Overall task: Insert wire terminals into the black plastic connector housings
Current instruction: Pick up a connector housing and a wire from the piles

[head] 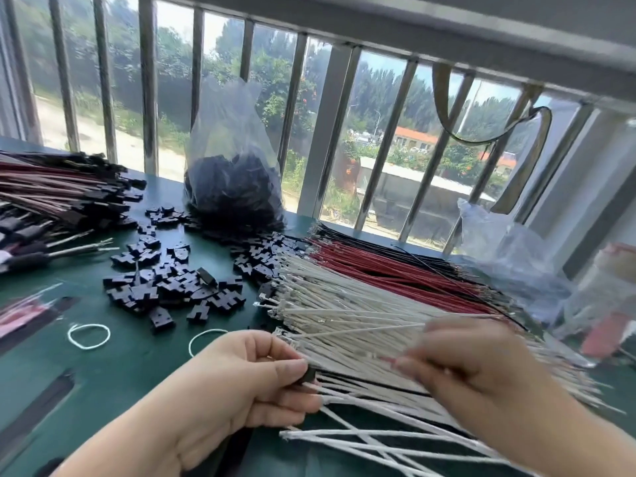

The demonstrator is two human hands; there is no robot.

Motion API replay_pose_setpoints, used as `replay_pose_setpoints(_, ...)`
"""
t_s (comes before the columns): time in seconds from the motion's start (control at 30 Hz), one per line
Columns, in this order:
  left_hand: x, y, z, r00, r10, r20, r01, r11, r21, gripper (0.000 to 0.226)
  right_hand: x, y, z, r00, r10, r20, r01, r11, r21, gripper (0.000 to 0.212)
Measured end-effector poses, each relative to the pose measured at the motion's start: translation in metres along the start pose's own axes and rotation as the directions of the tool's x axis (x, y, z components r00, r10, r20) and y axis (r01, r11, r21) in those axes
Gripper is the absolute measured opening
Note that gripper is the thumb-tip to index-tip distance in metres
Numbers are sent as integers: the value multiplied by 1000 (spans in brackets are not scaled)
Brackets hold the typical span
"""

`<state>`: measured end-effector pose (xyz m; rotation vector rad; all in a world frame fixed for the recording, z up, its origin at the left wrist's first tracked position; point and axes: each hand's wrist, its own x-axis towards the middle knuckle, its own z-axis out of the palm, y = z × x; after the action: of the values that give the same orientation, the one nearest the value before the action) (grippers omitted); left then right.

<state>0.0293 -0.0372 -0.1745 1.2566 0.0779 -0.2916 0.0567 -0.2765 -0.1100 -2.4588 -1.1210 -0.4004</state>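
My left hand (241,380) pinches a small black connector housing (307,375) between thumb and forefinger, low in the middle of the view. My right hand (481,370) is blurred and hovers over the white wires (344,304); its fingers are curled and seem to pinch a thin wire, though motion blur hides the grip. Red wires (395,270) and black wires (361,241) lie in rows behind the white ones. Loose black housings (172,284) are scattered on the green table (103,366).
A clear bag of black housings (234,187) stands at the window bars. Finished wire assemblies (62,194) are piled far left. Two white rubber bands (88,335) lie near my left hand. Crumpled plastic bags (516,263) sit at the right.
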Motion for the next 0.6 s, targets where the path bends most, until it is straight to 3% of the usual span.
replay_pose_setpoints(0.1,-1,0,3,1000,14,-9,-13,998,53,38,-18,-7,25,995,21,99,-34,992,122,15)
replay_pose_setpoints(0.23,-2,-2,3,1000,14,-5,-13,996,83,32,-18,-8,38,998,13,65,-21,992,123,43)
replay_pose_setpoints(0.43,-2,-2,6,1000,9,12,-10,995,94,37,-17,-11,39,1000,8,-26,-9,999,-50,18)
replay_pose_setpoints(0.6,-2,-3,7,999,37,-7,-37,996,87,38,-15,-15,44,999,1,-50,-5,997,-76,8)
